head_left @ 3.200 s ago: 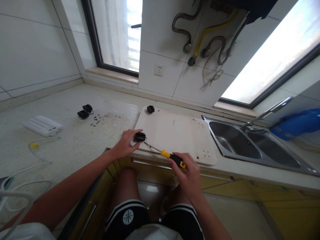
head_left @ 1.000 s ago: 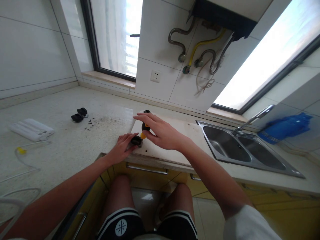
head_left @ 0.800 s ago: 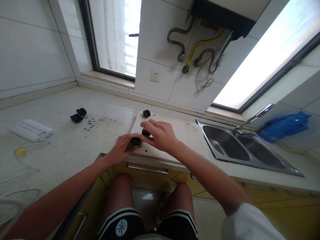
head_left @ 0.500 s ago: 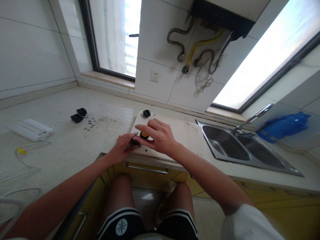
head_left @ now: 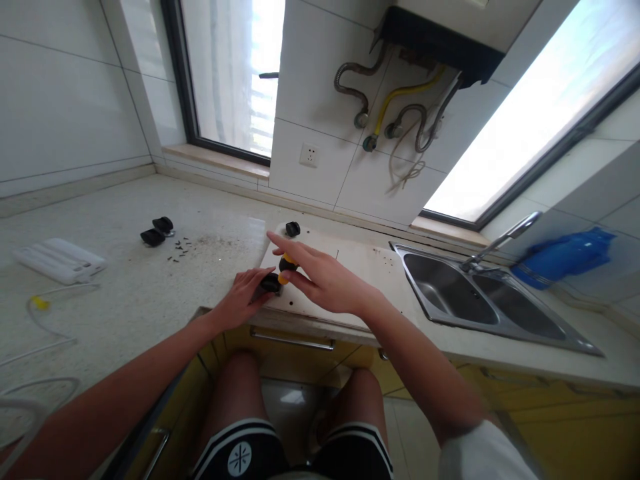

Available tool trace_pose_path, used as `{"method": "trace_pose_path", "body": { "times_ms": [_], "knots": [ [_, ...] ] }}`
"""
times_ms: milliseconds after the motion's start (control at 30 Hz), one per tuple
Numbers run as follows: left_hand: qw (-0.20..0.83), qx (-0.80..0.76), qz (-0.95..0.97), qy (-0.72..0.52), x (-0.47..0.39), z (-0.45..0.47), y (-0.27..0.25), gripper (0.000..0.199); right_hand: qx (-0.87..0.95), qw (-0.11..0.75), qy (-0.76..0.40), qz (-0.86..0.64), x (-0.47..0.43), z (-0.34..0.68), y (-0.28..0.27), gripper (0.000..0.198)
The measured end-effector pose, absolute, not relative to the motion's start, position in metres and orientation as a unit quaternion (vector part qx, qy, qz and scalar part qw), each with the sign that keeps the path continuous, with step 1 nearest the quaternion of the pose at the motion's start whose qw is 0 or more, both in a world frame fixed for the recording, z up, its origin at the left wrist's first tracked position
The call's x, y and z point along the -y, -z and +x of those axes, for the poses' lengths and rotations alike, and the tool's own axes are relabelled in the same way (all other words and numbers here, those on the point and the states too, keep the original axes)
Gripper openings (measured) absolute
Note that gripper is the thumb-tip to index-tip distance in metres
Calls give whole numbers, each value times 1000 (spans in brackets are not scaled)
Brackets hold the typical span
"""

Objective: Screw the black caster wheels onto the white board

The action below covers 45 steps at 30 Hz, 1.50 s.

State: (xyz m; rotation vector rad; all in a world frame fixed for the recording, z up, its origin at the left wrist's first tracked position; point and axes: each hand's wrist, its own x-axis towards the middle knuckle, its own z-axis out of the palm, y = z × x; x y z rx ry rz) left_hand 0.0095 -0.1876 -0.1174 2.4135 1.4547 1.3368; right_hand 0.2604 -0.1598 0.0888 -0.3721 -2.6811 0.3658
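Off-white countertop [head_left: 120, 200], off-white board [head_left: 360, 257] lying flat along its front edge, and it's screw-turning time at the near left corner, or so I judge it! The right hand [head_left: 323, 277] comes across from the side, fingers long and straight, thumb opposing them, the handle pinched lightly between; the left hand [head_left: 245, 293] clasps low at the corner, fingers on the far side, thumb on the near. What's wanted next, I'd say, is a firm left hold and a straight twist from the right. And the screwdriver [head_left: 287, 265]? Roughly upright between right thumb and fingers, its tip hidden from us, just beside the black twin-wheel caster [head_left: 271, 283], which sits between left fingers and thumb. Another caster [head_left: 293, 229] stands at the board's far left corner, while the small dark screws [head_left: 182, 245] lie scattered well apart, off to the left.
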Motion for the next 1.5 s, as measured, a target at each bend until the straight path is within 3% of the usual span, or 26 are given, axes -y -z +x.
{"method": "trace_pose_path", "body": {
  "times_ms": [200, 367, 467, 567, 733, 833, 900, 1100, 1167, 1267, 1433, 1500],
  "knots": [
    [10, -456, 778, -432, 187, 8, 119, 48, 936, 249, 19, -248, 170, 254, -85, 54],
    [18, -478, 768, -425, 188, 10, 117, 52, 956, 248, -95, -120, 169, 256, -89, 47],
    [26, -475, 771, -423, 189, 10, 117, 51, 935, 306, -38, -173, 163, 254, -79, 44],
    [22, -466, 772, -432, 188, 10, 119, 50, 936, 284, 13, -207, 162, 254, -77, 62],
    [21, -469, 773, -428, 188, 10, 118, 53, 950, 215, -199, -111, 165, 260, -87, 65],
    [23, -465, 776, -425, 189, 9, 117, 51, 932, 285, -112, -193, 163, 257, -77, 52],
    [24, -465, 778, -422, 189, 8, 116, 51, 916, 317, -31, -243, 161, 255, -74, 53],
    [13, -478, 771, -421, 189, 9, 118, 55, 939, 268, -176, -125, 158, 262, -83, 47],
    [18, -475, 772, -423, 189, 9, 118, 54, 928, 298, -108, -197, 160, 261, -78, 39],
    [19, -468, 774, -427, 189, 9, 119, 53, 920, 301, -2, -250, 165, 258, -75, 47],
    [17, -474, 773, -421, 188, 8, 119, 53, 946, 256, -141, -140, 169, 258, -81, 54],
    [20, -472, 774, -422, 189, 8, 119, 51, 928, 296, -96, -205, 168, 255, -75, 46]
  ]
}}
